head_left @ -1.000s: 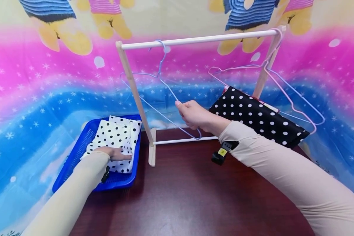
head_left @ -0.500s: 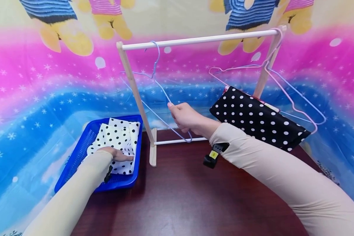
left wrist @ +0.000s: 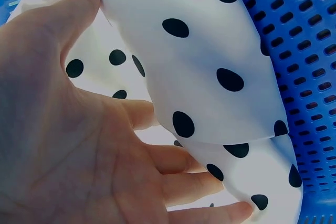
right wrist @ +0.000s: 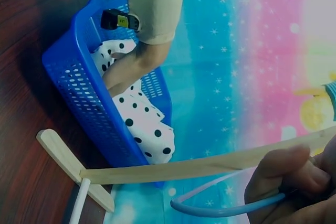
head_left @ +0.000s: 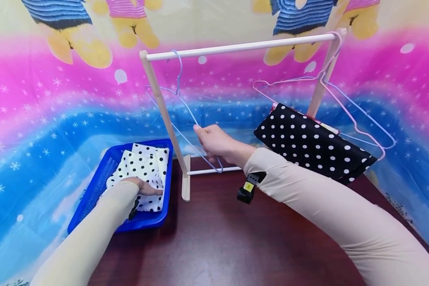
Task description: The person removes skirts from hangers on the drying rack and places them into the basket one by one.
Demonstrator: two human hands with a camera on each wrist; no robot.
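Note:
My right hand (head_left: 216, 141) grips the lower side of a light-blue wire hanger (head_left: 189, 109), whose hook sits over the white rail near its left end. In the right wrist view, the curled fingers close round the hanger wire (right wrist: 231, 211). Inside the blue basket (head_left: 167, 178), my left hand (head_left: 148, 186) reaches into a folded white cloth with black dots (head_left: 139, 163). The left wrist view shows its fingers (left wrist: 178, 187) fairly straight, their tips tucked under the fabric's fold, with the thumb spread apart and touching the cloth higher up.
A wooden rack (head_left: 161, 103) with a white top rail (head_left: 236, 48) stands on the dark-red table (head_left: 214, 238). At its right end hang a pink hanger (head_left: 354, 119) with a black, white-dotted cloth (head_left: 307, 143) and another blue hanger (head_left: 364, 113). A printed curtain (head_left: 57, 107) surrounds the table.
My right hand has moved left, sliding the blue hanger along the rail toward the rack's left post. The left hand stays at the white cloth with only a slight shift right.

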